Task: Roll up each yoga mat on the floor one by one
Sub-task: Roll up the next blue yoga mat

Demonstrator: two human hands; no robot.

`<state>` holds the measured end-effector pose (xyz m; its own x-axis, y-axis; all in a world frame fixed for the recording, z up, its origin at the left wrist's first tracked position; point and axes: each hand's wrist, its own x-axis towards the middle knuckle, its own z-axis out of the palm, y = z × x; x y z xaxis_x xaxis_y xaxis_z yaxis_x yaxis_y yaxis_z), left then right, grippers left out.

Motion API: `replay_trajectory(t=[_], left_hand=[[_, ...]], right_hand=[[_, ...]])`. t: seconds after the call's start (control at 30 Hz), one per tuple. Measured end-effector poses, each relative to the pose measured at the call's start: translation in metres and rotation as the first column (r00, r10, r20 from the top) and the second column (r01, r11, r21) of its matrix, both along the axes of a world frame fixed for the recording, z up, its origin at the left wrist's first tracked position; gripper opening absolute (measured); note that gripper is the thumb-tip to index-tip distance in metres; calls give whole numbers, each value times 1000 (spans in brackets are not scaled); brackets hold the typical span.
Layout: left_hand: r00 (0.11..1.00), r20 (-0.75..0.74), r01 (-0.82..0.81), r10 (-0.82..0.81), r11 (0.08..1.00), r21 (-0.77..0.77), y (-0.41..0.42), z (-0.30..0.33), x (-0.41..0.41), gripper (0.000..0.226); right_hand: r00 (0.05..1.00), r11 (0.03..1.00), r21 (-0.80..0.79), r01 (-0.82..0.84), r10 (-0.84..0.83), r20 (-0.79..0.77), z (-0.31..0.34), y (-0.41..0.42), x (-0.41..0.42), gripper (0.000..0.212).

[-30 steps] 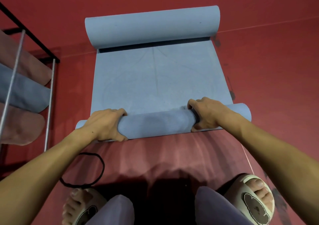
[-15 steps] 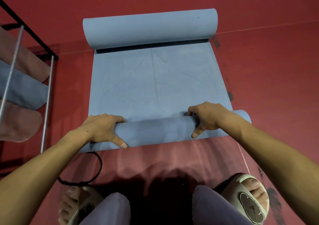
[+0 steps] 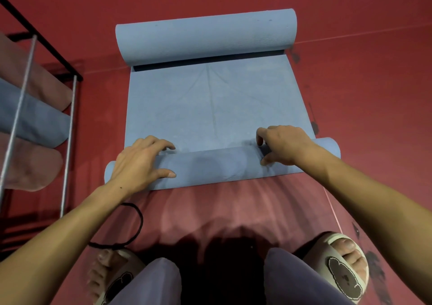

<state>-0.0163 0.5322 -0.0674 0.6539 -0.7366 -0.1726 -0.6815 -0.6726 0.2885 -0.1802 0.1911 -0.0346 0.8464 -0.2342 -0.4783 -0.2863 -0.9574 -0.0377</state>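
Observation:
A blue yoga mat (image 3: 210, 108) lies on the red floor in front of me. Its far end stands curled in a thick roll (image 3: 205, 38). Its near end is wound into a thinner roll (image 3: 210, 166) that lies across the mat, slightly slanted. My left hand (image 3: 138, 162) arches over the left part of this near roll, fingers on the far side and thumb on the near side. My right hand (image 3: 285, 143) curls over the right part, fingertips on the flat mat just beyond the roll.
A metal rack (image 3: 70, 117) at the left holds rolled mats (image 3: 35, 117) in blue and pink. A black cord loop (image 3: 138, 225) lies on the floor by my left foot. My sandalled feet (image 3: 343, 269) and knees fill the bottom edge.
The near roll has moved a little farther up the mat. Both hands have shifted their hold, the fingers now reaching over to the roll's far side.

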Motion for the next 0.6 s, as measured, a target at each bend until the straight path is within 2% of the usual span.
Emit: replay_trajectory(t=[0.2,0.33,0.6], left_hand=[[988,106,115,-114,993,0,-9,-1,-8,46],[988,118,94,-95,995,19,-14,4,-14,42],[983,181,22,-23,1000,6,-23,2,-17,39]], right_hand=[[995,996,41,81,-83,49,-4,3,-1,44],[994,996,21,87,-88,65,-5,5,1,37],[960,994,-80,74,-50,277,-13,8,-7,15]])
